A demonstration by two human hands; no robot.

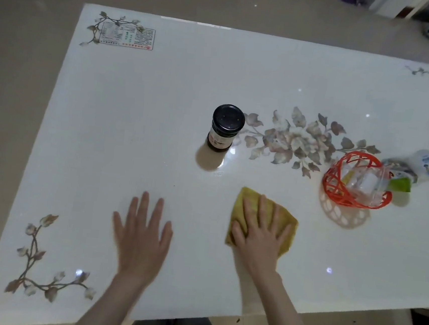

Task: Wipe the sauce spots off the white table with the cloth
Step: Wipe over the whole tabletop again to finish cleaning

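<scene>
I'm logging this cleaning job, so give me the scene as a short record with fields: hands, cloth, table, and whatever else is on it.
surface: white table with printed flower patterns
right hand: right hand flat on the yellow cloth, fingers spread
left hand: left hand open, fingers spread, over bare tabletop, holding nothing
cloth position: near front edge, right of centre
jar: dark-lidded jar upright mid-table, lid on
basket: orange plastic basket at right, holding clear packaging
bottle: white bottle lying beyond basket
sauce spots: none clearly visible

— What's on the tabletop (162, 92)?
— One dark jar (224, 129), one yellow cloth (246, 204), one orange basket (337, 184), one white bottle (428, 164).
— Hands?
— Two: left hand (142, 236), right hand (260, 235).
</scene>
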